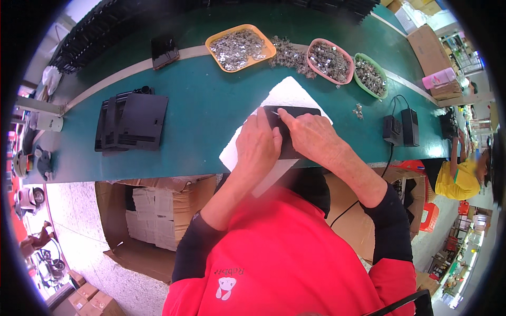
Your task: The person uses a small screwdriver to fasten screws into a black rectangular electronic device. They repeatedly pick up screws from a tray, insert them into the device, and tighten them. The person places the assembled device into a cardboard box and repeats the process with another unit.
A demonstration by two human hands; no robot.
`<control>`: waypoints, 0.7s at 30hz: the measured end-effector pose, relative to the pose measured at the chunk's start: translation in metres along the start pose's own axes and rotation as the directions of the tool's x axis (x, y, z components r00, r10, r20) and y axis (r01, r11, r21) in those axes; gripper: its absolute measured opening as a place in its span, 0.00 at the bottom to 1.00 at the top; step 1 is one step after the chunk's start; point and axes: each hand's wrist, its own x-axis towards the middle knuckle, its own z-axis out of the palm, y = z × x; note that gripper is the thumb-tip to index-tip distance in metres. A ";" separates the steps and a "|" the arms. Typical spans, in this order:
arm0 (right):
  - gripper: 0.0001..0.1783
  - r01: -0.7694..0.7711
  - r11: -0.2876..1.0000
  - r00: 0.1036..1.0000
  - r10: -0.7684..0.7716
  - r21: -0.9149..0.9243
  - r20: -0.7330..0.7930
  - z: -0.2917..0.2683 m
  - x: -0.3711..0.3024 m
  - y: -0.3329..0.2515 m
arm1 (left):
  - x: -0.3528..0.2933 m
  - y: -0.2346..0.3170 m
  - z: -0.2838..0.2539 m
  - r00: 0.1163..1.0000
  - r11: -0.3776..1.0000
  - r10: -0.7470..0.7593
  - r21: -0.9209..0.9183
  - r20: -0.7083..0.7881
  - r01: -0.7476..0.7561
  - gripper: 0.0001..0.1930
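Observation:
A flat black plastic panel (289,149) lies on a white foam sheet (289,90) at the front edge of the bench. My left hand (257,141) holds its left side, thumb on the face and fingers reaching to the far left corner. My right hand (315,134) rests over the panel with its index finger stretched toward that same corner and the other fingers curled under. A tiny light-coloured sliver shows at the index fingertip, too small to make out. The right thumb is hidden.
Small shiny metal pieces fill a yellow tray (210,40), a pink bowl (350,78) and a green bowl (383,95), with a loose pile (292,57) between. Black panels (139,120) lie left. Power adapters (410,128) sit right. An open carton (116,210) stands below; a person (457,179) sits far right.

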 end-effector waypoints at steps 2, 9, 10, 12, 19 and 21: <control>0.27 0.010 1.000 0.998 -0.010 -0.004 -0.068 0.010 0.000 0.003 | 0.000 0.001 0.000 1.000 1.000 0.011 0.004 -0.009 -0.011 0.28; 0.29 0.008 0.997 0.999 -0.012 -0.076 -0.051 0.009 0.004 0.000 | 0.000 0.000 0.001 1.000 1.000 0.024 0.016 -0.014 -0.024 0.28; 0.29 0.021 0.996 0.999 -0.025 -0.083 -0.043 0.006 0.004 0.000 | -0.001 0.000 0.001 1.000 1.000 0.025 0.017 -0.015 -0.025 0.28; 0.30 0.035 0.994 0.998 -0.039 -0.100 -0.041 0.005 0.004 0.001 | 0.000 0.000 0.000 1.000 0.999 0.027 0.019 -0.016 -0.027 0.28; 0.30 0.043 0.992 0.998 -0.049 -0.121 -0.048 0.004 0.004 0.000 | 0.001 0.000 0.001 1.000 1.000 0.014 0.003 -0.009 -0.014 0.28; 0.29 0.021 0.994 0.999 -0.026 -0.111 -0.045 0.005 0.005 -0.004 | 0.001 0.000 0.001 1.000 1.000 0.009 0.000 -0.009 -0.009 0.28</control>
